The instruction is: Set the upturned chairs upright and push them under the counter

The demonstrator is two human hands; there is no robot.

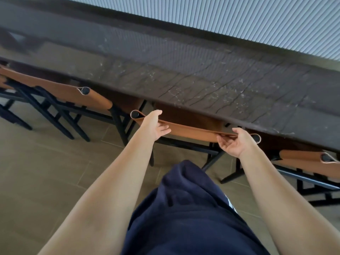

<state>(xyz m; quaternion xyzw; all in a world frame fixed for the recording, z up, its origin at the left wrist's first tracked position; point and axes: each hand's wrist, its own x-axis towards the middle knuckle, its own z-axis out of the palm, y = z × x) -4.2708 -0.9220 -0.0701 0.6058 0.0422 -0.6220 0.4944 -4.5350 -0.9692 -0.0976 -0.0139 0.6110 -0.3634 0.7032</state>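
A chair with a black frame and a tan leather back (pixel 193 132) stands upright in front of me, its seat tucked under the dark stone counter (pixel 202 85). My left hand (pixel 153 126) grips the top of the leather back near its left end, thumb over the top and fingers curled at the front. At the right end of the same back my right hand (pixel 234 142) holds on, with fingers curled round the leather edge.
Another tan chair (pixel 73 94) stands upright at the counter to the left, and a third (pixel 303 159) to the right. A ribbed pale wall (pixel 239 21) runs behind the counter. The floor is brown tile (pixel 46 172). My dark blue clothing (pixel 184 208) fills the lower middle.
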